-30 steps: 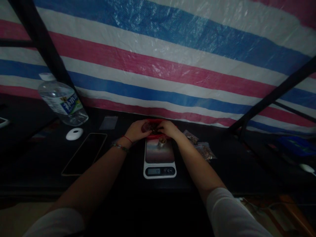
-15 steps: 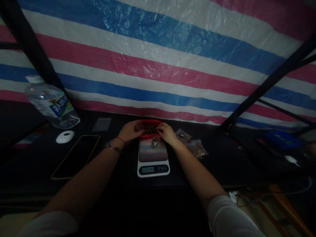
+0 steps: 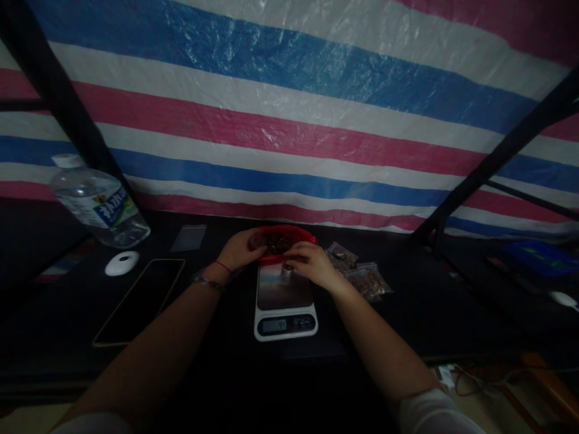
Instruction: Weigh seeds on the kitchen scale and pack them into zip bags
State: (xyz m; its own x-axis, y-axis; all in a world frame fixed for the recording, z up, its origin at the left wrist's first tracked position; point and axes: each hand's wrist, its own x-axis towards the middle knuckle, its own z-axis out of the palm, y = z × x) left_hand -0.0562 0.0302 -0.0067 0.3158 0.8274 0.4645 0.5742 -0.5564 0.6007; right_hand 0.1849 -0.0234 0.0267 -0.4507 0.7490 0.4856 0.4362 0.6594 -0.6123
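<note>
One label (image 3: 113, 209) on the bottle (image 3: 81, 190) bore large white characters that seemed to begin 补水, while the digits on the scale's (image 3: 284, 295) display (image 3: 274, 325) were too dim to read. The left hand (image 3: 239, 250) curved around the bowl's (image 3: 294, 229) left end, whether clamped there could not be told. At the cup (image 3: 286, 272), on the scale just nearer than the bowl, the right hand (image 3: 312, 265) bent its fingers over the mouth, any pinch hidden.
</note>
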